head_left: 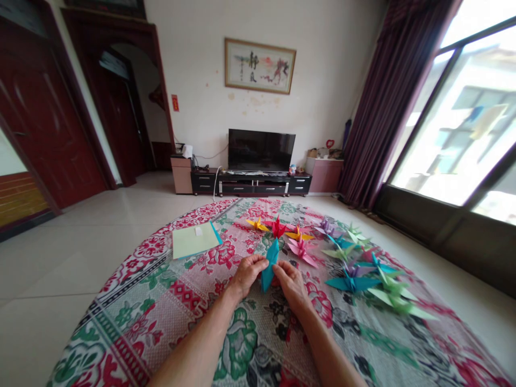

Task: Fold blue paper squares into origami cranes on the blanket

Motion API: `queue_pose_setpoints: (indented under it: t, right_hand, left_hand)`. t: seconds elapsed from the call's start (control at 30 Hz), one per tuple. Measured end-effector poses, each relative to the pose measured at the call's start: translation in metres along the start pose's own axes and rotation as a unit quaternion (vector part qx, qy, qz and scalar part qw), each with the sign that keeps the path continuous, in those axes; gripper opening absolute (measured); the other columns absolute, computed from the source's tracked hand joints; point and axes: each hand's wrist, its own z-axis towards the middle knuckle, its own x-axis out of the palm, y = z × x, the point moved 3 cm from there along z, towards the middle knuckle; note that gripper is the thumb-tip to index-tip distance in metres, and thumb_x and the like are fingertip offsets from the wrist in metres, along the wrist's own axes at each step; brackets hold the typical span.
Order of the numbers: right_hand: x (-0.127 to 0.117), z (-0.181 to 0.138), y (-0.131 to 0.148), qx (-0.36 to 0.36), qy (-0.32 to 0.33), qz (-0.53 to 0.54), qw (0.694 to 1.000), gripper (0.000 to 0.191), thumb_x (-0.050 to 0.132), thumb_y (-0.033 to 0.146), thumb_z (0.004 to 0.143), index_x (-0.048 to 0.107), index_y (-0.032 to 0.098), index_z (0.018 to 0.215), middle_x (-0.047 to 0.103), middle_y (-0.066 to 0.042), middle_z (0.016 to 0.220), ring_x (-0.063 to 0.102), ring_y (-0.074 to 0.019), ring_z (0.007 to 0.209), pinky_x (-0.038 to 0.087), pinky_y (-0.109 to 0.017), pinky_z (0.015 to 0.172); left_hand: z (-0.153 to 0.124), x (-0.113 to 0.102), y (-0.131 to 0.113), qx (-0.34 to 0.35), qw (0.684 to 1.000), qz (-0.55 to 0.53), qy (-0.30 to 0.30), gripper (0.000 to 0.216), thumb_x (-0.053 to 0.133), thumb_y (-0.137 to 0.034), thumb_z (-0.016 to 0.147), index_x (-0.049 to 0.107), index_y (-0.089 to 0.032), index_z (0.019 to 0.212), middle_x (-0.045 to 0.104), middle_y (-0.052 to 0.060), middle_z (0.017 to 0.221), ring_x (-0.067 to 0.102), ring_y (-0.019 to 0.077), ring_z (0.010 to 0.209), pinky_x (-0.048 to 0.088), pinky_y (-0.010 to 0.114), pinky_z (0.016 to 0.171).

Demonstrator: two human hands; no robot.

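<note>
A piece of blue folded paper (270, 267), shaped like a long narrow diamond, is held upright just above the patterned tablecloth. My left hand (246, 274) pinches its left edge between thumb and fingers. On the opposite edge, my right hand (291, 282) grips it the same way, its fingertips partly behind the paper. Just beyond the folded paper sits a red paper crane (278, 228). A pink paper crane (301, 250) lies to the right of it, close past my right hand.
Several finished cranes cover the table's right side, among them a blue crane (352, 281) and a green crane (394, 294). Left of my hands lies a stack of square paper sheets (194, 240), with a small white piece on top. The round table bears a floral tablecloth (181, 317).
</note>
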Motion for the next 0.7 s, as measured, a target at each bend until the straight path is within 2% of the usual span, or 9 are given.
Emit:
queue_pose_setpoints:
  t: [0.3,0.5,0.6,0.7]
  right_hand:
    - [0.002,-0.007,0.013,-0.007,0.002,-0.036,0.999,0.033,0.061,0.05,0.065,0.058,0.017,0.065,0.053,0.003,0.049,0.048,-0.0114,0.047,0.037,-0.022,0.047]
    - [-0.001,-0.003,0.006,-0.009,0.01,-0.041,0.999,0.037,0.062,0.054,0.063,0.057,0.017,0.063,0.052,0.003,0.049,0.046,-0.011,0.047,0.037,-0.022,0.047]
    - [-0.002,0.0,-0.001,0.001,-0.013,-0.002,1.0,0.039,0.063,0.055,0.063,0.058,0.017,0.069,0.052,0.003,0.05,0.047,-0.0115,0.047,0.04,-0.023,0.048]
    - [-0.004,0.005,-0.008,0.004,-0.054,0.047,0.997,0.041,0.063,0.055,0.063,0.059,0.017,0.078,0.054,0.002,0.057,0.05,-0.0117,0.05,0.045,-0.025,0.051]
  left_hand:
    - [0.001,-0.001,0.0,0.008,0.999,0.031,0.006,0.025,0.067,-0.035,0.062,0.063,-0.013,0.072,0.058,-0.001,0.059,0.047,0.0093,0.052,0.036,0.022,0.053]
    - [0.001,0.0,0.002,0.008,0.999,0.037,0.004,0.027,0.067,-0.036,0.061,0.064,-0.012,0.073,0.057,-0.001,0.057,0.045,0.0089,0.049,0.035,0.022,0.051]
    - [0.002,0.001,0.0,0.01,0.999,0.03,-0.014,0.031,0.067,-0.038,0.061,0.064,-0.012,0.078,0.059,0.0,0.061,0.047,0.0094,0.052,0.037,0.022,0.052]
    - [0.004,-0.001,-0.007,0.053,0.994,0.046,-0.08,0.036,0.066,-0.04,0.063,0.063,-0.014,0.088,0.06,0.0,0.067,0.05,0.0105,0.056,0.038,0.022,0.054]
